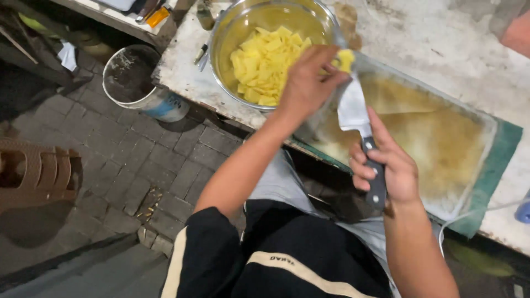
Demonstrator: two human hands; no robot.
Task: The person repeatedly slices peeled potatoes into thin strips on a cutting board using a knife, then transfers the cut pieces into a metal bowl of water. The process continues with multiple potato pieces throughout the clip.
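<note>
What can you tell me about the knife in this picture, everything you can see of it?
The knife has a broad, pale metal blade, like a cleaver's, and a dark handle with a lighter band near the blade. The right hand grips the handle, blade pointing up and away over the board. The left hand reaches across at the blade's tip, where yellow pieces sit, next to the bowl of yellow cut pieces.

Location: outdoor food-preparation area, indicated by brick paving (138,165), a worn table (441,38) carrying a steel bowl (232,33) of cut yellow pieces (265,60), a stained cutting board (441,143), and a paint-spattered bucket (138,83) on the ground.
</note>
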